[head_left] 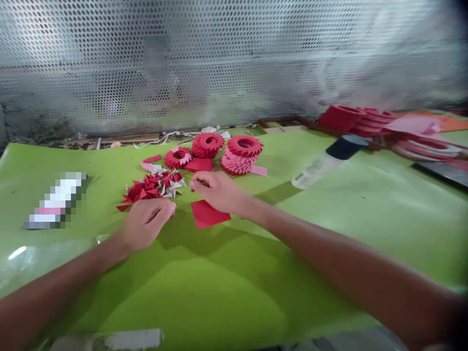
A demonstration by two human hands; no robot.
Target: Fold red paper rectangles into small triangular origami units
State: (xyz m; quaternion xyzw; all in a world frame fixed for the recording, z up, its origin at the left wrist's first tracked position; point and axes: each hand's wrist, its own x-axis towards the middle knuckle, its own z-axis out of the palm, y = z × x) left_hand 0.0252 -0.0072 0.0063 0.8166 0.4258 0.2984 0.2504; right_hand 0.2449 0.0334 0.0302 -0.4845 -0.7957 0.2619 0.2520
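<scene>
My left hand [148, 222] is closed, thumb against curled fingers, at the front edge of a pile of folded red and white paper pieces [146, 187]. Anything inside it is hidden. My right hand [217, 190] is closed too, its fingers curled in towards the thumb; I cannot make out what it holds, if anything. Just below it lies a square red paper sheet [209, 215], partly covered by the wrist. Behind the hands stand a small red and pink paper ring [177, 165], a red ring stack [207, 146] and a taller red and pink stack [239, 165].
A clear bottle with a black cap [345, 147] appears at the right. Beyond it are red curved pieces [351, 119] and pink sheets [420, 124]. A pixelated object [56, 202] lies at the left on the green table [204, 302]. Perforated metal mesh [234, 63] rises behind.
</scene>
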